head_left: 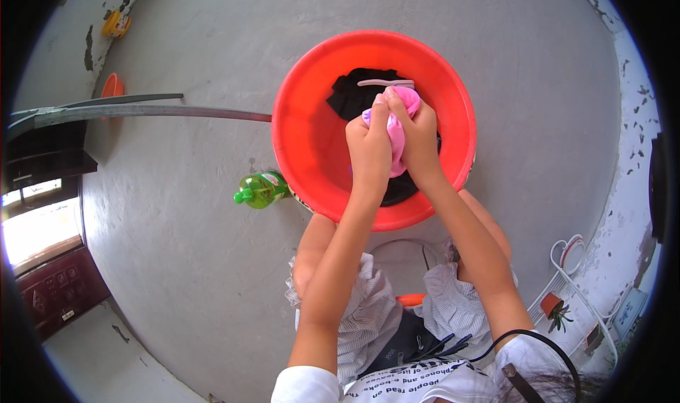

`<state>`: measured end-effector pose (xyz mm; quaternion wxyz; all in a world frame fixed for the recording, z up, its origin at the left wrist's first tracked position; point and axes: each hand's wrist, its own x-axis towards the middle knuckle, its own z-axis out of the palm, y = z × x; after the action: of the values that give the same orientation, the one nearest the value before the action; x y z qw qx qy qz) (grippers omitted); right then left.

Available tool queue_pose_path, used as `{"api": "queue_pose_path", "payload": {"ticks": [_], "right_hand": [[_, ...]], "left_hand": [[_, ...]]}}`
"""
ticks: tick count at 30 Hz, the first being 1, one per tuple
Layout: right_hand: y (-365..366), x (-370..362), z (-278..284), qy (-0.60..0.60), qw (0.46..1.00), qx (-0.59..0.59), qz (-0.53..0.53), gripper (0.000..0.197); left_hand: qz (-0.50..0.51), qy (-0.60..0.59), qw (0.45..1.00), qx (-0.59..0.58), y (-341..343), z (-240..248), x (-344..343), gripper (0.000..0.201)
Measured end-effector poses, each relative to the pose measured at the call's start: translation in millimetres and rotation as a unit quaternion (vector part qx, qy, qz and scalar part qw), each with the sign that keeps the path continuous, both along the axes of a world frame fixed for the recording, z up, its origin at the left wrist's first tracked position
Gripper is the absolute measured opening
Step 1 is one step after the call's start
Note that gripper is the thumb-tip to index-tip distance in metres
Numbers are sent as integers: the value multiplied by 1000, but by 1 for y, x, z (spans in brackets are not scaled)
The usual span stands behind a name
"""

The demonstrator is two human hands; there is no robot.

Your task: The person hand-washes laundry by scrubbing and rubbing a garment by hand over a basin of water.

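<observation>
Both my hands meet over a large red basin (pixel 312 70), closed round a bunched pink cloth (pixel 398 144). My left hand (pixel 370 148) grips it from the left, thumb pointing up and away from me. On the other side my right hand (pixel 419 137) clasps the same cloth, its thumb beside the left one. Folds of pink stick out above and below the fingers. Beneath, dark fabric (pixel 347 98) lies in the basin, with a pale pink strip (pixel 386 83) across it. My hands and the cloth hide part of the basin's bottom.
A green bottle (pixel 261 190) stands on the grey floor just left of the basin. Grey bars (pixel 156 110) reach in from the left to the basin's rim. At the lower right, a white rack (pixel 559 282) holds a potted plant (pixel 552 306). An orange bowl (pixel 112 86) sits far left.
</observation>
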<state>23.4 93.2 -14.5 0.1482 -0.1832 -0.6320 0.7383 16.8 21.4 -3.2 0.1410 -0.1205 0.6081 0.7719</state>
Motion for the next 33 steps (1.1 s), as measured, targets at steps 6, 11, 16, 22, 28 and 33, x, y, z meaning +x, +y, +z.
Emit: {"api": "queue_pose_path", "payload": {"ticks": [6, 11, 16, 22, 28, 33], "right_hand": [[-16, 10, 1, 15, 995, 93, 15, 25], [-17, 11, 5, 8, 996, 88, 34, 24], [1, 1, -2, 7, 1000, -9, 3, 24], [2, -1, -4, -10, 1000, 7, 11, 26], [-11, 7, 1, 10, 997, 80, 13, 27], [-17, 12, 6, 33, 992, 121, 24, 25]], "left_hand": [[62, 6, 998, 32, -10, 4, -16, 39], [57, 9, 998, 30, -13, 2, -16, 39], [15, 8, 1000, 13, 5, 6, 2, 32], [4, -13, 1000, -8, -1, 6, 5, 33], [46, 33, 998, 28, -8, 4, -10, 32], [54, 33, 998, 13, -12, 4, -18, 41]]}}
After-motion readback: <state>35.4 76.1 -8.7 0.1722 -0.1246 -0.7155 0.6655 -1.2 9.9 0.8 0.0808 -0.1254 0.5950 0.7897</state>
